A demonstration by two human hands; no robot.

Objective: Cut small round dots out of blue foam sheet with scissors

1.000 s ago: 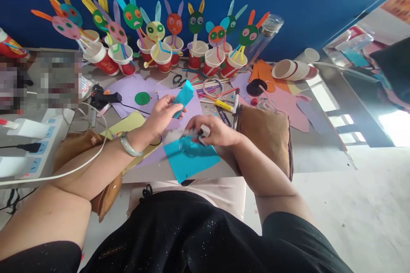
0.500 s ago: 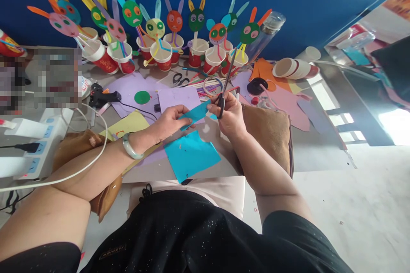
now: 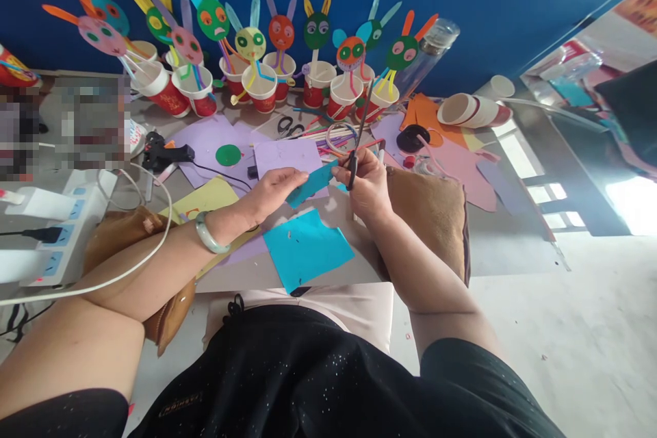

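A narrow strip of blue paper (image 3: 317, 183) is stretched between my hands above the table. My left hand (image 3: 274, 193) holds its left end, fingers close together and partly behind the paper. The right end is pinched between thumb and finger of my right hand (image 3: 372, 185). That same hand grips black-handled scissors (image 3: 353, 168), whose blades point up and away from the strip. Below the hands lies a larger blue paper sheet (image 3: 308, 250) with a notched upper edge.
Red-and-white paper cups (image 3: 259, 92) holding rabbit-faced paper figures line the blue wall. A glue gun (image 3: 167, 152) lies on purple paper at left, near a power strip (image 3: 64, 233) and white cable. A brown cushion (image 3: 426, 219) sits at right. Behind my hands lies another pair of scissors (image 3: 290, 127).
My left thumb and fingers have shifted on the strip, the thumb moving up towards its top edge. The scissors have tilted slightly in my right hand.
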